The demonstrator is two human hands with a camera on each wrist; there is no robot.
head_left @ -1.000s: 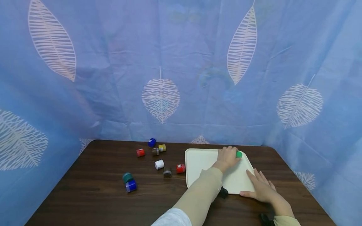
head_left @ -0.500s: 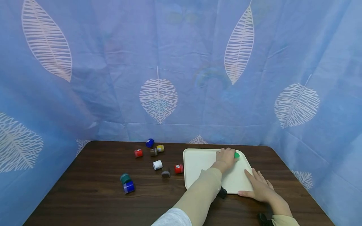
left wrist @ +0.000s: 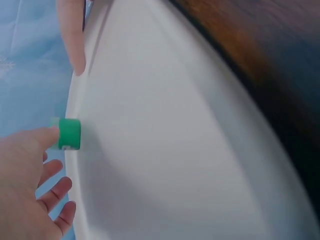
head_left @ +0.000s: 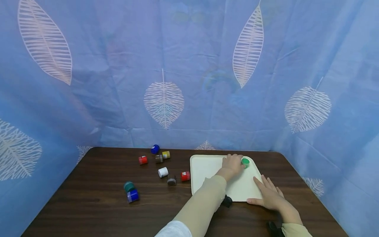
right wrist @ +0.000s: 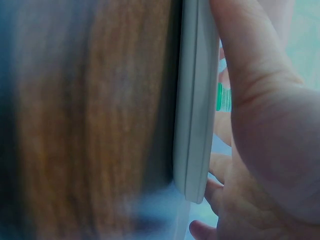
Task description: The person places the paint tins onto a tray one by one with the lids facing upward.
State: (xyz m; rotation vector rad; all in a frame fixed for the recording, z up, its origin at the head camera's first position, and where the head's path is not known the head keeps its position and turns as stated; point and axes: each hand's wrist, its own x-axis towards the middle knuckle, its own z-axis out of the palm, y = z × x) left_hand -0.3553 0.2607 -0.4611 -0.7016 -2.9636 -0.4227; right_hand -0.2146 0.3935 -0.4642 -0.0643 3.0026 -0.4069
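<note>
A small jar with a green lid [head_left: 245, 161] stands in the far right part of the white tray [head_left: 207, 171]. My left hand [head_left: 232, 164] reaches over the tray, just left of that jar. In the left wrist view the thumb tip is right at the side of the green-lidded jar [left wrist: 70, 134], while the other fingers are spread and loosely bent away from it. My right hand [head_left: 270, 196] lies with spread fingers along the tray's near right corner, its thumb at the front rim. The right wrist view shows the tray's side wall [right wrist: 194, 125] beside that hand.
Left of the tray lie several small paint jars: a red jar [head_left: 185, 176] close to its edge, a dark jar [head_left: 171, 180], a white jar [head_left: 163, 172], and a blue jar [head_left: 133, 195] against a teal jar [head_left: 129, 186]. More jars lie farther back. A blue leaf-patterned curtain [head_left: 189, 98] hangs behind the table.
My left hand has drawn slightly off the green-lidded jar, so more of it shows. My right hand keeps its place at the tray's corner. The whole view has shifted a little.
</note>
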